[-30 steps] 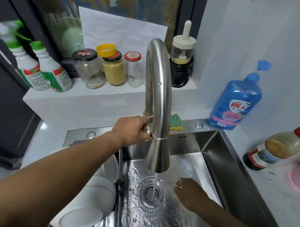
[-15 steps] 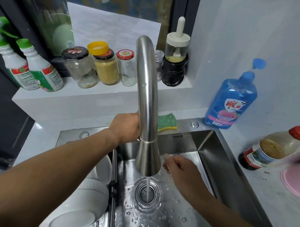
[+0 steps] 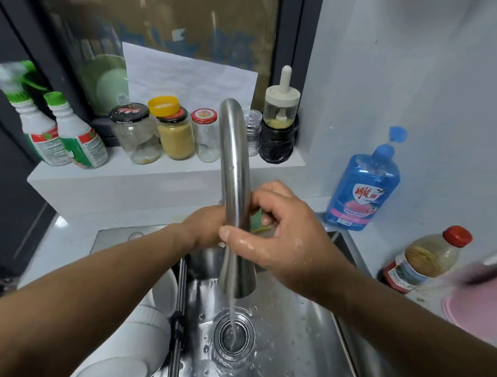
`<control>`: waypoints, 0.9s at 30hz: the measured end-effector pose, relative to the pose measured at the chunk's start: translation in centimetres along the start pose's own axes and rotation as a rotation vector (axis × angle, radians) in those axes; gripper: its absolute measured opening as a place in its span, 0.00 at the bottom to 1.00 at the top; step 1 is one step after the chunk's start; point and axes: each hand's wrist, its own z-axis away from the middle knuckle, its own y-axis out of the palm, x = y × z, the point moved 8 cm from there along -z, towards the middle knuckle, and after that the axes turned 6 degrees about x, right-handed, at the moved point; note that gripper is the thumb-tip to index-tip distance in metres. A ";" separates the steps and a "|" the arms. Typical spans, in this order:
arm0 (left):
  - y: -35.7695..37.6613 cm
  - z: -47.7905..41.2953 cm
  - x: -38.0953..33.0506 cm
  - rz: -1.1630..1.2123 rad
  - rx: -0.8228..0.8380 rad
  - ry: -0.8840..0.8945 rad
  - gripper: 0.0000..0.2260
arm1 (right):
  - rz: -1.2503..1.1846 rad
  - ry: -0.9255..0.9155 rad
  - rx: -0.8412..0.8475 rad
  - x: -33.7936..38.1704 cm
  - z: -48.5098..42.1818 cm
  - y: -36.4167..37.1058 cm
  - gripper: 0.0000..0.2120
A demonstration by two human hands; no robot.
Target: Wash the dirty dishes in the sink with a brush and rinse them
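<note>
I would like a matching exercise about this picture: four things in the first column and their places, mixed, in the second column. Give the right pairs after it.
Column one
1. right hand
2. blue soap bottle
3. white bowls
4. green-capped spray bottles

Column two
a. on the ledge, far left
b. at the left side of the sink
c. gripping the faucet
d. on the counter, by the right wall

Pairs: 1-c, 2-d, 3-b, 4-a

The left forearm (image 3: 98, 275) and right forearm (image 3: 387, 310) are bare; the right grip (image 3: 274, 243) is beaded with water.
</note>
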 end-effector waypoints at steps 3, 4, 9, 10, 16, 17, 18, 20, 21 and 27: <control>0.4 0.2 -1.6 -0.022 0.000 0.045 0.14 | 0.051 0.035 -0.029 -1.5 0.4 -2.4 0.04; 0.3 0.2 -2.0 -0.028 -0.010 0.061 0.12 | 0.060 0.035 -0.029 -1.8 0.6 -3.0 0.04; 0.0 -0.1 -1.5 0.024 -0.105 0.070 0.09 | 0.070 0.016 -0.050 -2.7 0.8 -4.5 0.05; -0.1 0.0 -1.5 0.037 -0.123 0.066 0.11 | 0.060 0.009 -0.056 -3.0 0.8 -4.5 0.06; 0.4 -0.2 -0.3 0.130 -0.191 0.035 0.17 | -0.181 0.040 -0.084 -6.2 1.0 -4.1 0.13; 0.5 -0.3 -0.3 0.134 -0.195 0.030 0.16 | -0.200 0.053 -0.108 -6.9 1.1 -4.1 0.13; 0.6 -0.3 -0.3 0.135 -0.209 0.024 0.16 | -0.204 0.086 -0.122 -7.7 1.2 -3.8 0.16; 0.5 -0.3 -0.7 0.128 -0.229 0.013 0.15 | -0.229 0.201 -0.151 -9.9 1.6 -3.1 0.21; 0.5 -0.4 -0.8 0.121 -0.226 0.005 0.15 | -0.243 0.254 -0.158 -11.3 1.8 -2.8 0.23; 0.8 -0.4 -0.4 0.144 -0.236 -0.034 0.13 | -0.227 0.384 -0.153 -16.0 2.3 -1.9 0.27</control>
